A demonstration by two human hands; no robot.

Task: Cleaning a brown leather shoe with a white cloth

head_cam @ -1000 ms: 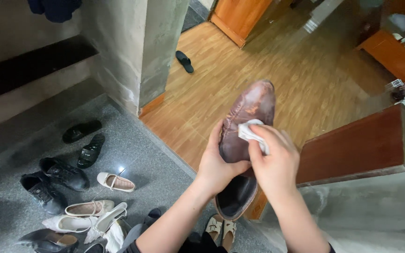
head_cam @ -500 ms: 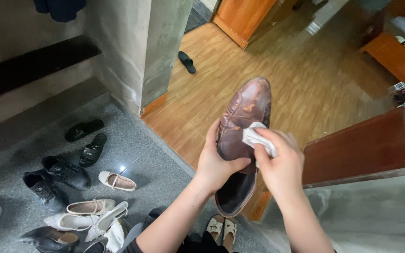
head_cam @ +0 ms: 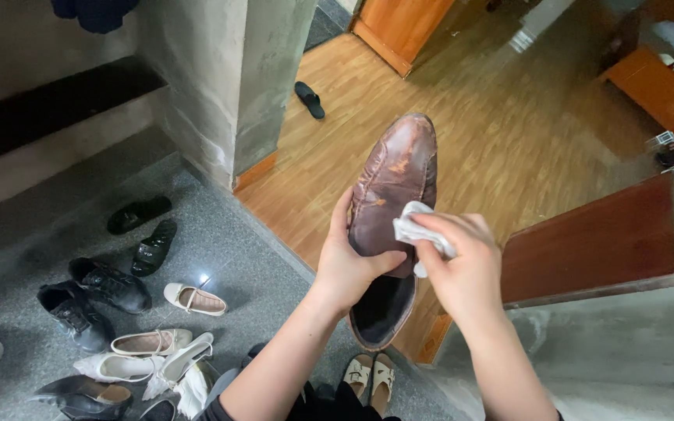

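- the left hand (head_cam: 350, 269) is wrapped around the middle of a worn brown leather shoe (head_cam: 391, 203), thumb across the upper just ahead of the opening, fingers curled under the far side; the shoe is held up in the air, toe pointing away over the wooden floor (head_cam: 477, 132).
- the right hand (head_cam: 462, 265) is pinched shut on a small white cloth (head_cam: 415, 228), which is pressed against the shoe's right flank just beside the left thumb.
- the leather looks creased, scuffed and a bit glossy, so i'd judge it stiff at the sole and heel but soft across the upper; it could slide in a loose grip where it shines.
- it seems light enough for one hand; the waist, where the left hand sits, looks the surest place to hold it.
- the cloth is limp and crumpled and takes any shape.
- left of the shoe, down on the grey speckled floor (head_cam: 235, 257), lie black sneakers (head_cam: 91, 300), black sandals (head_cam: 146, 230) and pale flat shoes (head_cam: 173, 327).
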